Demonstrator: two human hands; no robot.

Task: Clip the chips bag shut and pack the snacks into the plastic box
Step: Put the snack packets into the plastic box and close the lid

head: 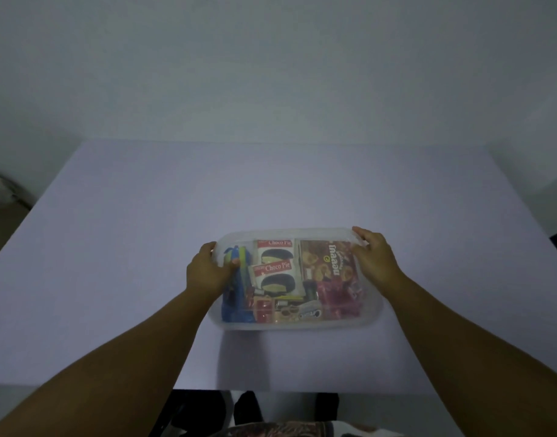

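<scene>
**Inspector A:** Head view. Where is the plastic box [294, 323]?

**Inspector B:** On the pale table [113, 247], below the centre of the frame, near the table's front edge. It is clear-walled with rounded corners, and a translucent lid [239, 244] appears to lie over it; the snacks show through. The left hand [209, 271] is at the box's 9 o'clock end, the right hand [373, 257] at about 2 o'clock, on the far right corner.

**Inspector A:** Pose of the hands?

**Inspector B:** Both forearms reach in from the bottom corners of the frame. The left hand clasps the left end, thumb lying on top over the blue bag, fingers curled round the rim. The right hand grips the corner edge, fingers bent over the rim, back of the hand facing up.

**Inspector A:** Contents and legible writing?

**Inspector B:** A blue chips bag [234, 305] lies along the 9 o'clock side; whether a clip holds it I cannot tell. Two white packets [275, 269] at centre each read "Choco Pie". A brown cookie box [329, 263] at 1 o'clock bears yellow script I cannot read with confidence. Dark red packets [340, 299] sit at 4 o'clock. Small wrapped items [286, 312] line the 6 o'clock wall; their print is blurred.
</scene>
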